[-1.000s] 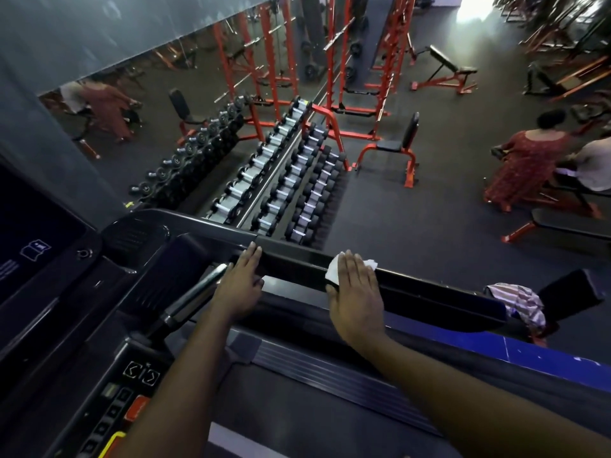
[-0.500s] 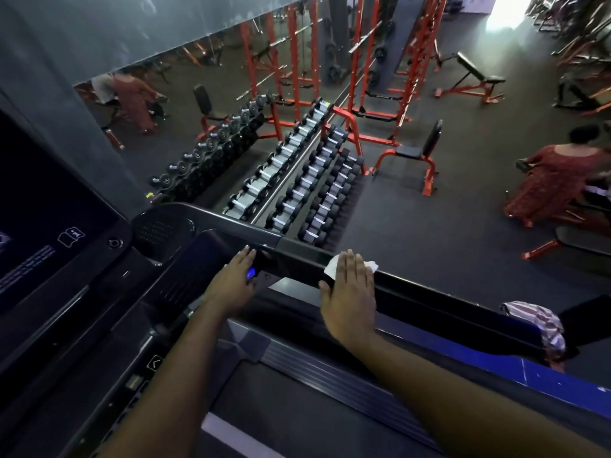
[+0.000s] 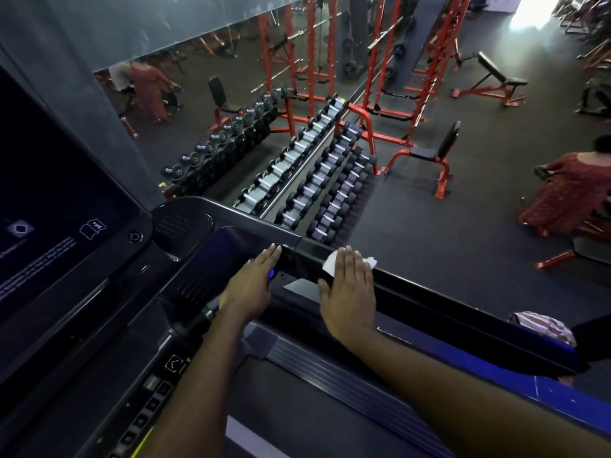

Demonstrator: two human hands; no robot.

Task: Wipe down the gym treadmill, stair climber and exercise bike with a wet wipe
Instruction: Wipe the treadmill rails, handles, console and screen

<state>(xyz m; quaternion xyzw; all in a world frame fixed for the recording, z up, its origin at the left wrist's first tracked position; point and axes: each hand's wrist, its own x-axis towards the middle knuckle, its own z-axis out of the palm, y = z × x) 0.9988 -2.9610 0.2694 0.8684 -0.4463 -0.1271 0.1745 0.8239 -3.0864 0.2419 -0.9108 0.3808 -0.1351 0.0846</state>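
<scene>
I stand on a black treadmill with a dark console screen [image 3: 56, 206] at the left and a black side handrail [image 3: 463, 312] running to the right. My right hand [image 3: 348, 292] lies flat, fingers straight, on the handrail near the console and presses a white wet wipe [image 3: 332, 261] under it; the wipe's corners show past the fingertips. My left hand [image 3: 253, 282] rests flat with straight fingers on the console's right end, beside a small blue light [image 3: 271, 273]. The treadmill belt [image 3: 297, 408] is below my arms.
Beyond the rail stand dumbbell racks [image 3: 317, 180], red squat racks [image 3: 396, 77] and red benches [image 3: 426, 160] on dark floor. A person in a red dress [image 3: 568, 193] is at the right. A striped cloth [image 3: 542, 325] hangs over the rail's far end. A wall mirror [image 3: 198, 77] is on the left.
My right hand with the wipe has slid slightly left along the handrail toward the console. My left hand shifted up from the silver grip onto the console's right end. The view turned left.
</scene>
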